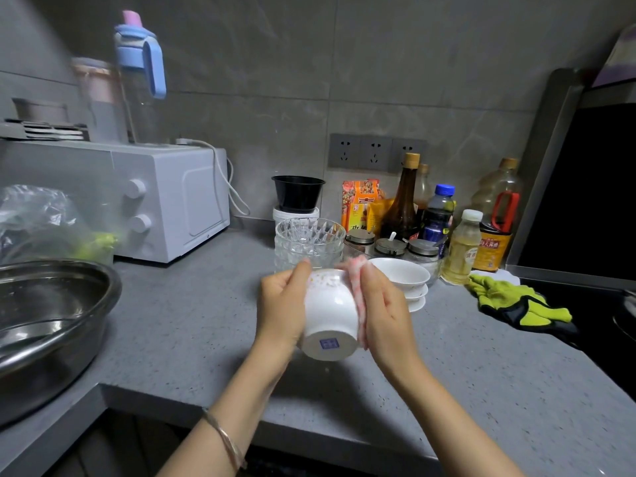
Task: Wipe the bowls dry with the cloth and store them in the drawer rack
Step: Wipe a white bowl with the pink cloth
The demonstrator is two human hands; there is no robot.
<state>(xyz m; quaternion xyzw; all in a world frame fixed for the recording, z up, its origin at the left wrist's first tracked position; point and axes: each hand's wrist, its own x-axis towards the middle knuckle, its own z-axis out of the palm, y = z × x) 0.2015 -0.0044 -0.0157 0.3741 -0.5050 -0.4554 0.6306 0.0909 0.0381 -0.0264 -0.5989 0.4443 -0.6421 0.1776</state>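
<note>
The grey bench [192,321] fills most of the lower frame. In the middle of the frame, above the bench, is the white bowl [330,311]. It is tipped so its round foot faces me. The left hand [282,304] wraps round the bowl's left side and grips it. The right hand [385,311] cups the pink cloth [359,294] and presses it on the bowl's right side.

I think the bowl is hard and smooth, and it could break if it falls. If it is wet it may slip, so I would hold it by the fat side wall, with a thumb over the rim. The cloth looks soft and thin, so it should bend round the bowl.

Just right of the hands sits a stack of white bowls [402,275]. Behind the hands are glass bowls [309,239].

I cannot see inside the held bowl, and the hands hide its rim. Most of the cloth is tucked under the right hand. I cannot see the drawer rack at all. I cannot tell which bowls are dry.
</note>
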